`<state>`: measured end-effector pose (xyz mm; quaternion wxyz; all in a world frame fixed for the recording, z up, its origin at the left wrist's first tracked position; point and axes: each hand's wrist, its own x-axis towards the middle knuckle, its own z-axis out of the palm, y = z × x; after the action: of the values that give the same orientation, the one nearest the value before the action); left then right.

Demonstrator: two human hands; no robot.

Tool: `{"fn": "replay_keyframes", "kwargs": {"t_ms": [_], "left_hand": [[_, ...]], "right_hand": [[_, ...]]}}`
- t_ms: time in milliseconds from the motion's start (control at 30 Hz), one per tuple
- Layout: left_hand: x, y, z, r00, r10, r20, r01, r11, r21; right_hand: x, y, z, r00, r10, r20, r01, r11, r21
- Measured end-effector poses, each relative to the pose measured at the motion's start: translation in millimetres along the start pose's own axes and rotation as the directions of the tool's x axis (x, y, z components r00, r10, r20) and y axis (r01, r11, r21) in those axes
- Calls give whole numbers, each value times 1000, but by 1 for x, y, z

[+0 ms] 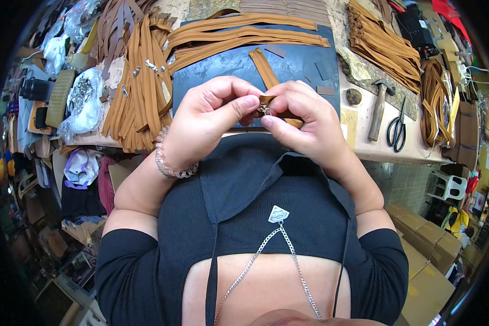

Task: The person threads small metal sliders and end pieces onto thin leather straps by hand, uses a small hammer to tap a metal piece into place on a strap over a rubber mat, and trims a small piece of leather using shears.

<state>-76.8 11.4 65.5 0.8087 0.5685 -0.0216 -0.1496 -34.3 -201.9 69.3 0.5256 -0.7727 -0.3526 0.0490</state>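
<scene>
My left hand (214,117) and my right hand (307,114) meet over the near part of a dark blue board (212,70). Between their fingertips is the end of a tan zipper tape (264,69), whose other end stretches away across the board. A small silver metal piece, apparently a zipper slider (263,110), shows at the pinch. My left thumb and forefinger close on it, while my right thumb and fingers grip the tape beside it. The fingers partly hide both. More tan zipper tapes (244,38) lie along the board's far edge.
Left of the board hangs a bundle of tan zipper tapes (141,92) with loose silver sliders (152,66) on it. To the right lie a hammer (378,108), black scissors (397,130), a round dark lump (353,96) and another tape bundle (383,46). Cardboard boxes (424,239) stand below, at right.
</scene>
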Motion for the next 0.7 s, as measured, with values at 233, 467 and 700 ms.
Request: {"fn": "replay_keyframes", "kwargs": {"t_ms": [233, 467, 700], "left_hand": [[1, 0, 0, 996, 86, -9, -84, 991, 106], [5, 8, 12, 949, 315, 28, -297, 858, 418], [16, -3, 9, 829, 538, 153, -463, 507, 727]], "right_hand": [[0, -4, -3, 995, 97, -34, -94, 992, 87], [3, 3, -2, 1000, -9, -23, 8, 999, -46], [4, 15, 19, 997, -51, -57, 55, 996, 67]]}}
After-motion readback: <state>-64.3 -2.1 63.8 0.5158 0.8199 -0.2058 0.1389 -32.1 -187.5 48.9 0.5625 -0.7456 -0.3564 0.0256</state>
